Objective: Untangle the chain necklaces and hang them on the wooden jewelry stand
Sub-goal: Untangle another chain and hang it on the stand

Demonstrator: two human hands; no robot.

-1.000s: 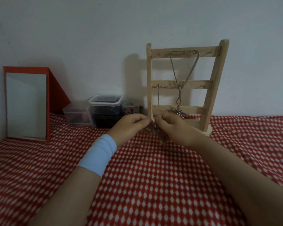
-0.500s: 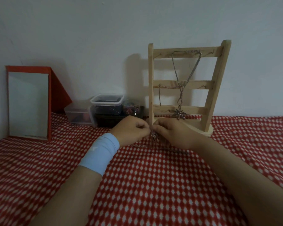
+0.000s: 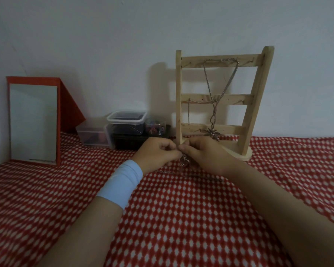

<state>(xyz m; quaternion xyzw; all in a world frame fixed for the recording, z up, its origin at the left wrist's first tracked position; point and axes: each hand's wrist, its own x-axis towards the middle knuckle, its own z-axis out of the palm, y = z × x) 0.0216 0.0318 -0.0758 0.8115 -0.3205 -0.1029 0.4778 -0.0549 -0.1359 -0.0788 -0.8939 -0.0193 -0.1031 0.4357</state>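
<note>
Silver chain pinched between left hand and right hand.

**Fingertips pinched together at centre**

Reaches in from the lower edge with both forearms, converging toward the middle. Holds left hand and right hand thumb sides together, backs turned up, fingertips touching or very nearly so. Curls the fingers of each inward and pinches a chain necklace where they meet, a short metal end dangling just below. Wears a pale blue band round the left wrist.
</note>
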